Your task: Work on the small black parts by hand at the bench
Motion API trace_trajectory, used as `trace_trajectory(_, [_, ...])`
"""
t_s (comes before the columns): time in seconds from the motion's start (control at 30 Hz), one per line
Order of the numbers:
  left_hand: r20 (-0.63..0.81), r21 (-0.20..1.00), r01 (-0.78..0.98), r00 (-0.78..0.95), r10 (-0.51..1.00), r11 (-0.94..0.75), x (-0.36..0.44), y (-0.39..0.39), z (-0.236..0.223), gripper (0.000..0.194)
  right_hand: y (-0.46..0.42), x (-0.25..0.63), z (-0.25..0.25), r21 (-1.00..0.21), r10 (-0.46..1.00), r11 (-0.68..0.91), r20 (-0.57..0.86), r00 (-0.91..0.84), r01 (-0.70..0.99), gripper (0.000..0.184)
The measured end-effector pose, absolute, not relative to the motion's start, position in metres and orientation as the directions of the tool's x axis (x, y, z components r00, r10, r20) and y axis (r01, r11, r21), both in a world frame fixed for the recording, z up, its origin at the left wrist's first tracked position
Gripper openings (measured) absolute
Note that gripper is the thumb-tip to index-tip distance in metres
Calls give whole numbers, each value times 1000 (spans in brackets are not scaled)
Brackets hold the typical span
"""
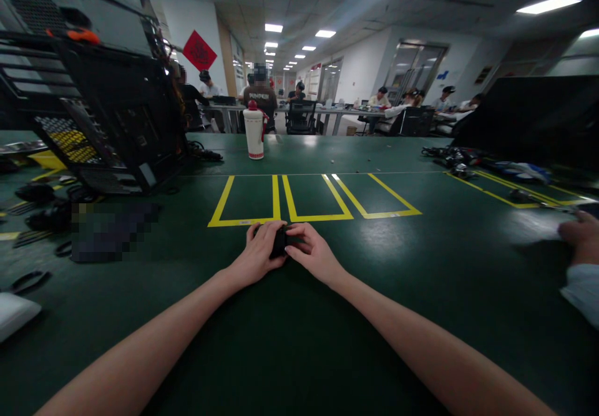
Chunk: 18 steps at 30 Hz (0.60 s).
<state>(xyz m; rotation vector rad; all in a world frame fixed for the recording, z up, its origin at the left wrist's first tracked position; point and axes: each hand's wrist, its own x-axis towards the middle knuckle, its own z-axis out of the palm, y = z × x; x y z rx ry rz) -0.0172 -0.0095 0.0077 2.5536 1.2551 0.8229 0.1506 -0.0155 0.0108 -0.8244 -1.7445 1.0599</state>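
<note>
A small black object [279,242], its kind hard to make out, sits on the green tabletop between my two hands. My left hand [259,251] wraps over it from the left, fingers curled across its top and hiding much of it. From the right, the thumb and fingers of my right hand [312,252] close on its side. Both hands are just in front of the yellow tape outlines [234,223] on the table.
A black computer case [126,116] and cables stand at the left. Behind the tape is a white bottle [254,132] with a red lid. At the right are a dark monitor [538,116], cables [461,157] and another person's hand [583,236]. People sit at desks farther back.
</note>
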Motion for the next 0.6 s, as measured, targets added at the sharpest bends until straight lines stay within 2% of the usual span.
trace_trajectory(0.17, [389,386,706,459,799,-593,-19,-7,5,56,-20,151,15,-873,837,471,396,-377,130,14])
trace_trajectory(0.33, [384,381,708,463,799,-594,-20,-8,7,56,-17,150,13,-894,862,429,364,-353,126,26])
trace_trajectory(0.43, [384,381,707,466,797,-596,-20,-9,8,55,-14,148,12,-914,870,396,344,-352,87,29])
trace_trajectory(0.6, [397,374,702,470,789,-606,-20,-8,6,54,-8,145,13,-950,874,311,302,-381,-40,21])
